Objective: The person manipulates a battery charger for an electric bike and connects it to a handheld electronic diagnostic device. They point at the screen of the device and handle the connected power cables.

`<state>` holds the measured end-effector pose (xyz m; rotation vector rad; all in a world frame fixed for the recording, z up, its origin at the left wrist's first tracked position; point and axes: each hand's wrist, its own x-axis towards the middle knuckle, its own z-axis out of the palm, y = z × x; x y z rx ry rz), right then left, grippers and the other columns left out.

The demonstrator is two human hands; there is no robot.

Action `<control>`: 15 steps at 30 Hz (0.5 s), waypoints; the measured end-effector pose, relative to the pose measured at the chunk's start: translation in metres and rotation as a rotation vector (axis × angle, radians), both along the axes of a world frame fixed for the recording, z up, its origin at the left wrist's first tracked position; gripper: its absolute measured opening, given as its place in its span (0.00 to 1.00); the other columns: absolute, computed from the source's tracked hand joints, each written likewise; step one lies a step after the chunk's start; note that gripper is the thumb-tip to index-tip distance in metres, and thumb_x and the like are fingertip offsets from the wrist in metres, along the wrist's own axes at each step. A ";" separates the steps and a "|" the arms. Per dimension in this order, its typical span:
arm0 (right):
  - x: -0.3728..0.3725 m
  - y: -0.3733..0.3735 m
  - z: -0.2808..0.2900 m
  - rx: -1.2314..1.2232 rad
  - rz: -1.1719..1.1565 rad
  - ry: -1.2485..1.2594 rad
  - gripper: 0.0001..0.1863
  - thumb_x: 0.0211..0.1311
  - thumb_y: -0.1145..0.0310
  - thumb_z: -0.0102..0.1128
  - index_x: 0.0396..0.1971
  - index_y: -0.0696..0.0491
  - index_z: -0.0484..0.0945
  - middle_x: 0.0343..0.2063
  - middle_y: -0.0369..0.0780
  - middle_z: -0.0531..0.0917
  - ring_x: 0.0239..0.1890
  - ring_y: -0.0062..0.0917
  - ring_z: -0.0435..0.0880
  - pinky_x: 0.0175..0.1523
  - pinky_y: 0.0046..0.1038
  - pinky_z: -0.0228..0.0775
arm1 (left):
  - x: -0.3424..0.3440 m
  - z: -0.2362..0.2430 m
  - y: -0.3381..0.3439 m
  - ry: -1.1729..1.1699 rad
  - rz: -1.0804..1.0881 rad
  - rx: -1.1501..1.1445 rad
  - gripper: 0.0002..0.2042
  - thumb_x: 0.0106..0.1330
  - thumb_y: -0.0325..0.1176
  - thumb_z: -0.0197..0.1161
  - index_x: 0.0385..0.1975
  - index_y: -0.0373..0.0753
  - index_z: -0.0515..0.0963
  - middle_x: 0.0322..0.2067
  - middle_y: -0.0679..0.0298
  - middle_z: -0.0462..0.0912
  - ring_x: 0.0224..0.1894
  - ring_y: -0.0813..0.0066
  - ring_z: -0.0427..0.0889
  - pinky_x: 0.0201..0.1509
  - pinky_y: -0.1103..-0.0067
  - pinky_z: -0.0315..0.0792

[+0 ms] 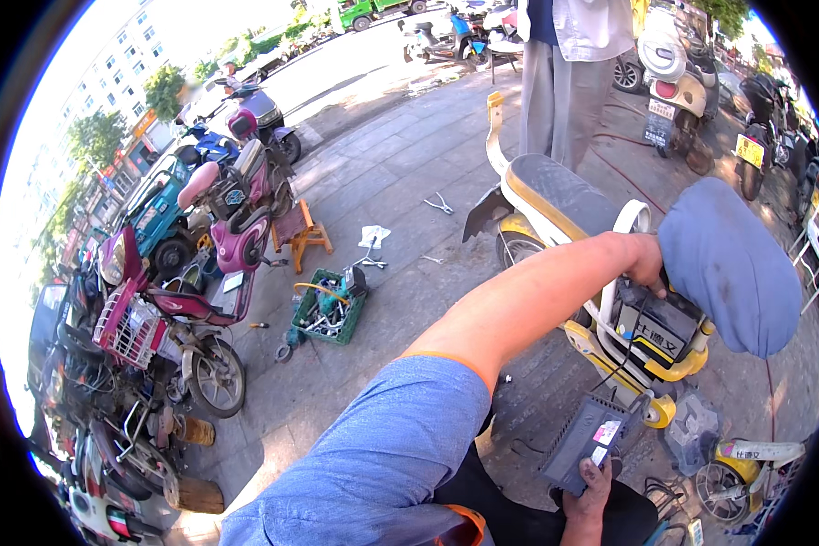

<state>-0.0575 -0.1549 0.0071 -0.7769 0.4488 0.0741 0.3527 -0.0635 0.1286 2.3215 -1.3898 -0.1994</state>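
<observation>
1. Finned box [578, 439] held aslant in the right hand [590, 489], just below the scooter [562, 202]. That hand grasps the lower end, thumb on the face beside a white label.
2. Left hand [646, 264] is stretched across to the scooter's frame, fingers bent down by the top of a black case [675, 316]; I cannot tell whether they grip anything.
3. Blue cloth shape [733, 264] bulges right beside that hand; what it covers cannot be told.
4. Plastic cover [692, 429], greyish and see-through, lies to the right of the box, with a small wheel [723, 494] near it.
5. Pliers [439, 206] lie open on the pavement [400, 164], beyond the left arm. White paper [372, 236] lies nearer a green crate [329, 318] full of tools.
6. Orange stool [302, 238] stands behind the crate; left of it is a magenta scooter [191, 308] with a white basket [123, 326].
7. Person in grey trousers [564, 109] stands behind the scooter's seat.
</observation>
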 end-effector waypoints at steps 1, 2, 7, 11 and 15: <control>0.000 -0.001 -0.001 0.014 0.007 0.001 0.39 0.55 0.78 0.69 0.70 0.61 0.68 0.44 0.39 0.85 0.45 0.27 0.86 0.57 0.31 0.78 | 0.000 0.001 0.001 -0.007 -0.013 0.015 0.30 0.63 0.49 0.77 0.64 0.48 0.82 0.62 0.54 0.84 0.65 0.51 0.81 0.70 0.64 0.73; -0.002 -0.008 -0.011 0.024 0.047 -0.003 0.41 0.54 0.77 0.70 0.71 0.59 0.67 0.42 0.37 0.84 0.43 0.25 0.85 0.55 0.28 0.77 | 0.001 0.002 0.001 -0.014 -0.027 0.029 0.29 0.64 0.49 0.76 0.64 0.48 0.82 0.62 0.54 0.84 0.65 0.51 0.81 0.70 0.65 0.73; -0.006 -0.009 -0.014 -0.030 0.065 0.029 0.40 0.54 0.70 0.70 0.70 0.59 0.68 0.54 0.44 0.85 0.55 0.37 0.87 0.62 0.41 0.81 | 0.001 0.012 0.002 -0.082 -0.058 0.166 0.28 0.67 0.52 0.72 0.64 0.48 0.82 0.62 0.55 0.84 0.65 0.50 0.81 0.70 0.65 0.72; -0.007 -0.009 -0.010 -0.001 0.066 0.044 0.40 0.54 0.72 0.69 0.70 0.59 0.69 0.54 0.43 0.85 0.54 0.35 0.87 0.63 0.40 0.80 | 0.016 0.006 0.005 -0.291 -0.139 0.171 0.32 0.66 0.61 0.70 0.67 0.52 0.80 0.65 0.58 0.82 0.68 0.52 0.78 0.72 0.64 0.70; -0.004 -0.017 -0.010 -0.018 0.055 0.074 0.40 0.53 0.73 0.68 0.70 0.59 0.69 0.52 0.43 0.85 0.53 0.34 0.87 0.62 0.39 0.80 | 0.002 0.048 0.009 -0.352 -0.079 0.282 0.38 0.59 0.68 0.72 0.66 0.55 0.81 0.64 0.60 0.83 0.67 0.55 0.79 0.72 0.65 0.70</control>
